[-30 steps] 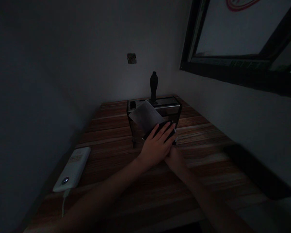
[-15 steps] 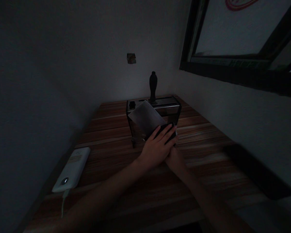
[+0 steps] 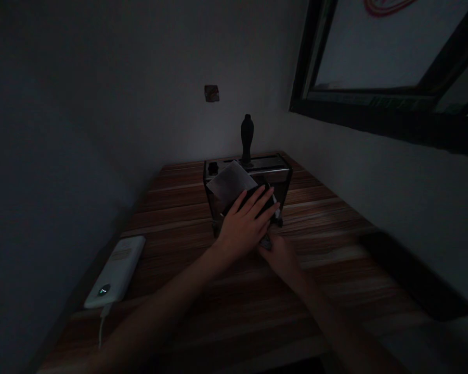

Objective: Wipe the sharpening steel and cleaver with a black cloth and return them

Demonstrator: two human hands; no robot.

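A broad grey blade (image 3: 231, 182), which looks like a cleaver's, slants from upper left toward lower right in front of a rack. My right hand (image 3: 283, 257) is closed around its lower end, where a small patterned bit of the handle (image 3: 265, 241) shows; the fingertips are hidden. Spread across the blade, my left hand (image 3: 244, 226) presses down a black pad or cloth (image 3: 252, 196). The metal-framed rack (image 3: 271, 162) stands behind both hands, with a black handle (image 3: 247, 136) sticking up from its top and a black knob (image 3: 212, 168) at its left.
The wood-grain table (image 3: 156, 208) runs back to the wall. A white power bank (image 3: 117, 270) with a cable (image 3: 101, 330) lies at the left edge. At the right edge lies a long dark flat object (image 3: 413, 275). A dark window frame (image 3: 374, 117) is above right.
My left hand and the black pad have slid up and left along the blade. My right hand has shifted slightly, and the handle bit now shows between the hands.
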